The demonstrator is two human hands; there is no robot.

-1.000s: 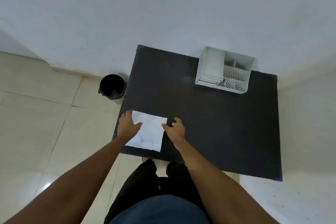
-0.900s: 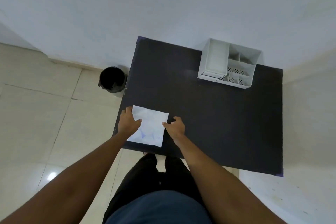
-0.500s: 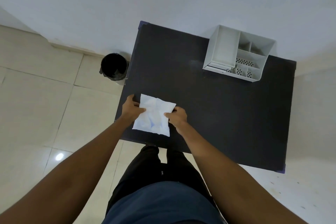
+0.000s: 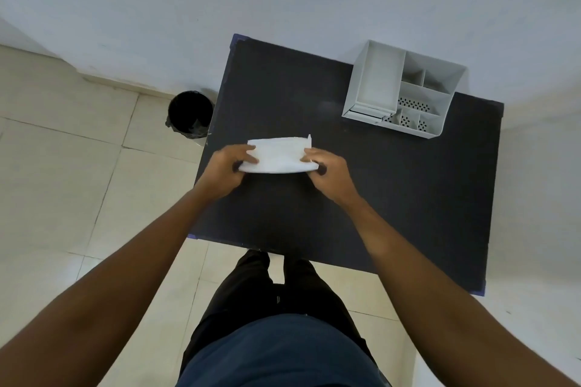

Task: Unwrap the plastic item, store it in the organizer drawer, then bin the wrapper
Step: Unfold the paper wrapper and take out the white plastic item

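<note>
Left hand (image 4: 231, 166): I am seeing it pinching the left end of the white, soft-looking plastic-wrapped packet (image 4: 278, 155), fingers curling onto its top face.
Right hand (image 4: 330, 171): it is pinching the packet's right end, just below a small raised corner of wrapper.
Packet: both hands are holding it over the near-left part of the black rectangular counter (image 4: 314, 214). I cannot tell whether it is touching the surface. The wrapper is looking unopened, so I am judging the unwrapping as only starting.
Organizer: the white plastic desk organizer (image 4: 405, 88) is sitting at the counter's far right, well apart from the hands. Its drawer front is looking closed.
Bin: the round black bin (image 4: 188, 115) is standing on the tiled floor just beside the counter's left edge.
Risk: I am expecting the film to stretch or give suddenly. With the hands working near the left edge, the freed item could be dropping to the floor. Both hands are occupied, so opening the drawer is needing a regrip.
</note>
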